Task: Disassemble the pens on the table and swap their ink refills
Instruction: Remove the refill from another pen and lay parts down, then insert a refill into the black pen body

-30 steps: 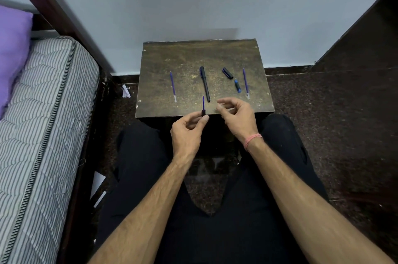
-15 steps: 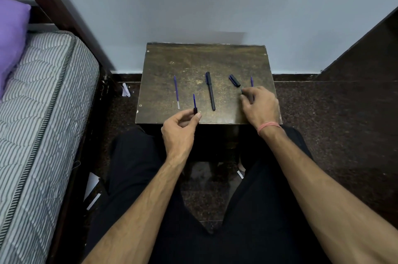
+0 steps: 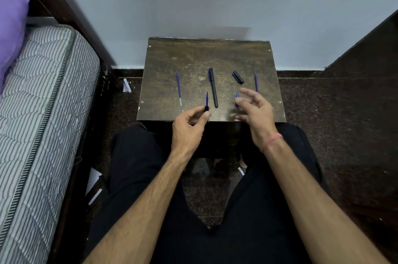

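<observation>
Left hand (image 3: 189, 128) pinches a thin blue refill (image 3: 207, 101) with black tip, just left of the black pen (image 3: 213, 87); right hand (image 3: 255, 110) blurred, fingers spread, grip indeterminable.

table (image 3: 163, 112): refill (image 3: 178, 89) left | pen (image 3: 213, 88) centre | cap (image 3: 238, 77) right | second refill (image 3: 255, 82) far right

No readable text, labels, brands or numbers are showing anywhere; nothing on the pens or table is reading legibly.

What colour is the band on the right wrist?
The band is pink, seen in the head view, the only one.
</observation>
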A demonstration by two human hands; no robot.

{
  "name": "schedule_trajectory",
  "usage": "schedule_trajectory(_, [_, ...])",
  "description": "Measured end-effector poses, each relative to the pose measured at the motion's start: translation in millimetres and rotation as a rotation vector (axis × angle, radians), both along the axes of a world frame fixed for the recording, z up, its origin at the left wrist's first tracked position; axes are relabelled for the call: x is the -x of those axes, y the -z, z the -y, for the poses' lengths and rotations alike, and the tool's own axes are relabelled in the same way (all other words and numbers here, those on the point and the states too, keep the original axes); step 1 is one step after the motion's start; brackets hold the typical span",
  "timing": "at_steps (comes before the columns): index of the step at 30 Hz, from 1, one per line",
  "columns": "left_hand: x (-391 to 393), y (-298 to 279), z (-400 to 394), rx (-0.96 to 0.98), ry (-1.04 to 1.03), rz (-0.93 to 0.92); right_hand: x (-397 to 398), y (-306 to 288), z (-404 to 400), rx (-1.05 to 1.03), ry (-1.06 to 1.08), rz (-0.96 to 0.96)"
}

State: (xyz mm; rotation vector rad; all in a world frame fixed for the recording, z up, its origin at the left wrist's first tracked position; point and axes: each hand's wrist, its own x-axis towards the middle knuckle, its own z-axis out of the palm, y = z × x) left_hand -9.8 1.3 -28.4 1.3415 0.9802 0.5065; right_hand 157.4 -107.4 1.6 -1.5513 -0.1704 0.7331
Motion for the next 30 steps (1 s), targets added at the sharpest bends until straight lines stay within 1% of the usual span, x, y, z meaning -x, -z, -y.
schedule_trajectory(1, [-1,-2,1,0.027,0.031,0.020,1,-4,1,-0.117,-0.018,-0.135])
schedule_trajectory(2, [-2,-4,2,0.056,0.065,0.043,1,-7,1,-0.194,-0.042,-0.215])
schedule_trajectory(4, [-3,-9,4,0.115,0.130,0.080,0,-12,2,-0.282,-0.082,-0.288])
schedule_trajectory(7, [-1,-14,6,0.192,0.202,0.119,-1,-15,2,-0.359,-0.088,-0.342])
schedule_trajectory(14, [-1,-16,8,0.211,0.211,0.123,-1,-14,-1,-0.380,-0.129,-0.318])
schedule_trajectory(24, [0,-16,7,0.200,0.223,0.140,-2,-18,-2,-0.391,-0.076,-0.315])
schedule_trajectory(30, [0,-10,6,0.157,0.212,0.107,-4,-15,-1,-0.348,-0.112,-0.289])
